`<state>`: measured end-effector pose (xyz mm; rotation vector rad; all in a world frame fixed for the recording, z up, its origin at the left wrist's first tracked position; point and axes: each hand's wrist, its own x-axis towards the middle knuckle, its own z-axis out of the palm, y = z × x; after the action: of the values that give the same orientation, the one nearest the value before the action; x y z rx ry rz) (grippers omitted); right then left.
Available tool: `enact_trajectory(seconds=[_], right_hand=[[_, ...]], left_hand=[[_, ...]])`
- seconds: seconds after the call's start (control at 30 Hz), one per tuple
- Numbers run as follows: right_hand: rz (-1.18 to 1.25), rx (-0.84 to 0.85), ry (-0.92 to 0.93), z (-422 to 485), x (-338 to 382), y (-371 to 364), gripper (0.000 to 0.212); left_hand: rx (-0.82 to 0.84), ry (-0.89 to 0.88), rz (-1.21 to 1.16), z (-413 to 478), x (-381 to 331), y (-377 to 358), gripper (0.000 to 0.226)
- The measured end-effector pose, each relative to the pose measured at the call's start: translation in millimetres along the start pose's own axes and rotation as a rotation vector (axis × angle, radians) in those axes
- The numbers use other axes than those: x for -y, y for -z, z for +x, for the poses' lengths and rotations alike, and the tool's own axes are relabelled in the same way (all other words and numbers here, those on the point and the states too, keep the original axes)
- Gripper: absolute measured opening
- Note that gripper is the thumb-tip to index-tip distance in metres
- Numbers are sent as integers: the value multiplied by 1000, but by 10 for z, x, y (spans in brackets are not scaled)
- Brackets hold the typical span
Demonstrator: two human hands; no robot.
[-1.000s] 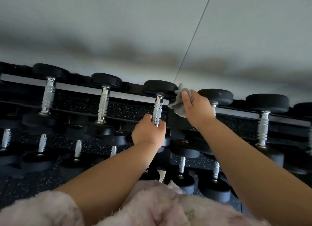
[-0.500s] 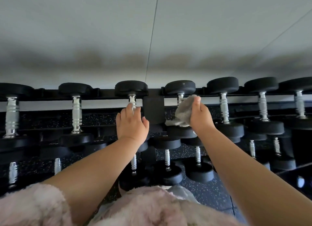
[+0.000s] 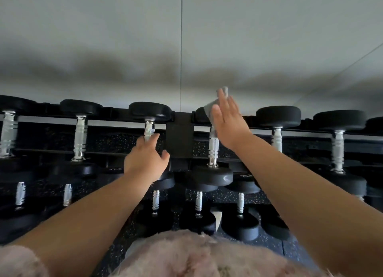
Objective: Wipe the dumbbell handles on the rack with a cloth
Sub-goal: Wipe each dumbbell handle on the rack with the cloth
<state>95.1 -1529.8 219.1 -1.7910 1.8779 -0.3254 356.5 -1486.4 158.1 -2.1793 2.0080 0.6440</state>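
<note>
Black dumbbells with chrome handles lie in rows on a black rack (image 3: 179, 141). My right hand (image 3: 229, 122) is raised with straight fingers over the far end of one top-row dumbbell. A grey cloth (image 3: 209, 110) lies under its palm and fingers, showing beside the thumb and past the fingertips. That dumbbell's chrome handle (image 3: 213, 150) is bare below the hand. My left hand (image 3: 148, 159) reaches to the neighbouring handle (image 3: 149, 129) on the left. Its loosely extended fingertips touch the lower part and the thumb is spread out.
More dumbbells (image 3: 277, 116) fill the top row on both sides, and lower rows (image 3: 198, 203) sit beneath my arms. A grey wall (image 3: 186, 38) stands right behind the rack. A speckled black floor (image 3: 269, 243) and my fluffy pink garment (image 3: 176, 256) fill the bottom.
My right hand moved up from the handle's middle to the dumbbell's far end with the cloth, fingers now straight. My left hand stays at its handle with the thumb spread wider.
</note>
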Motion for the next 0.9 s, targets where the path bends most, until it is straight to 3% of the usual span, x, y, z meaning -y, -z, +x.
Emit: enact_trajectory(seconds=[0.1, 0.27, 0.37, 0.47, 0.67, 0.8, 0.9], right_hand=[[-306, -18, 177, 184, -41, -90, 60], [-440, 48, 505, 326, -8, -116, 76], [-366, 87, 448, 395, 10, 47, 62], [-293, 28, 353, 399, -218, 187, 24], [-94, 18, 78, 255, -645, 195, 33], [-221, -83, 266, 355, -322, 30, 43], [-404, -36, 422, 511, -41, -6, 44]], left_hand=[[-47, 10, -9, -8, 31, -2, 61], [-95, 20, -47, -25, 12, 4, 55], [-121, 28, -102, -42, 33, 14, 49], [-149, 46, -158, -43, 49, 16, 41], [-165, 51, -188, -43, 56, 13, 38], [-178, 43, -204, -50, 61, 2, 37], [-185, 36, -203, -50, 66, 0, 36]])
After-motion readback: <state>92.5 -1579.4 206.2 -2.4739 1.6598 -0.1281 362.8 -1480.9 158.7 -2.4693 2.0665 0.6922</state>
